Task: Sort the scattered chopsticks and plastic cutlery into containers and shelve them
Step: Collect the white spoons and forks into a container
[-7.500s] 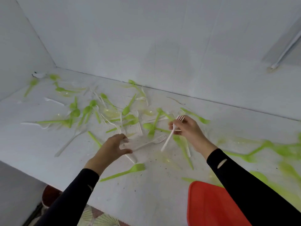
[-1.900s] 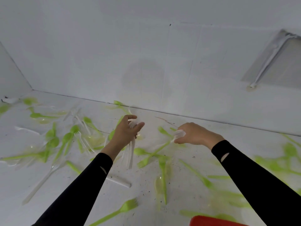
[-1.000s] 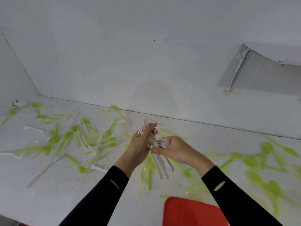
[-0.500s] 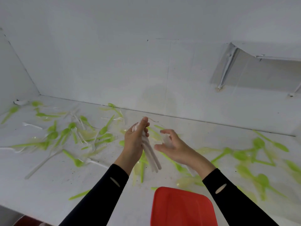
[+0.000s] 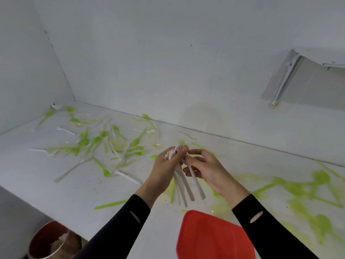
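Left hand [image 5: 165,170] grips a bundle of white plastic forks [image 5: 187,189] above the white desk [image 5: 56,193], tines up, handles fanned downward; right hand [image 5: 211,171] touches it, fingers pinching the same bundle. Loose green plastic spoons and forks [image 5: 83,142] lie scattered across the desk on both sides. Red plastic container [image 5: 211,238] sits at the near edge, below the hands.
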The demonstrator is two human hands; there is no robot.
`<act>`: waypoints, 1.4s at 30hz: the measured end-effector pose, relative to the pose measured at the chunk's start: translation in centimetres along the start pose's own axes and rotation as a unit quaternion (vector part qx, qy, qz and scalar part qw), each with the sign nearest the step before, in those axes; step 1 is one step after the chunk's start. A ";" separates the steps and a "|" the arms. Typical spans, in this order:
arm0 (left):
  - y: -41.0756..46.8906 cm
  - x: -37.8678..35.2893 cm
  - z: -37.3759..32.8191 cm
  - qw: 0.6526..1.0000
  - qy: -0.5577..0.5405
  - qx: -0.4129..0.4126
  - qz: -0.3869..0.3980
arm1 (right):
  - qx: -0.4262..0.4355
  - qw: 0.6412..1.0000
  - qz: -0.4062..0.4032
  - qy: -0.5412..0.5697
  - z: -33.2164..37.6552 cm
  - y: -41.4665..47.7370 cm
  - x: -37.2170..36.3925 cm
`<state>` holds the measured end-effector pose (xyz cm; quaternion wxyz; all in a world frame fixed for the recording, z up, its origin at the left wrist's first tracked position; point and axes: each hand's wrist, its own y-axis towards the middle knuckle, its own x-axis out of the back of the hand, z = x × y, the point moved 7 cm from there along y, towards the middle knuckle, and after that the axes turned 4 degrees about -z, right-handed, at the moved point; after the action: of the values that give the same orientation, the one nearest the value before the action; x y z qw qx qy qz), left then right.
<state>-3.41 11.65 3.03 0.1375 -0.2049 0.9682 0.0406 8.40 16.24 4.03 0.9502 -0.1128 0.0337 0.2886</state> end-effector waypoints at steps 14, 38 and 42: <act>-0.2 8.0 0.1 0.965 -0.173 0.080 -0.182 | 0.143 0.972 -0.011 -0.188 -1.8 3.7 -6.9; 3.2 21.7 -2.3 0.955 -0.131 0.085 -0.253 | 0.093 0.977 0.070 -0.179 -2.5 9.1 -20.0; 3.7 23.6 -2.6 0.941 -0.149 0.110 -0.283 | 0.077 0.978 0.082 -0.176 -3.3 9.4 -22.1</act>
<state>-26.30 5.61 -1.07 0.3079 -0.4453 0.8373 -0.0768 -15.19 11.08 1.87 0.9200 0.0161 -0.1033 0.3777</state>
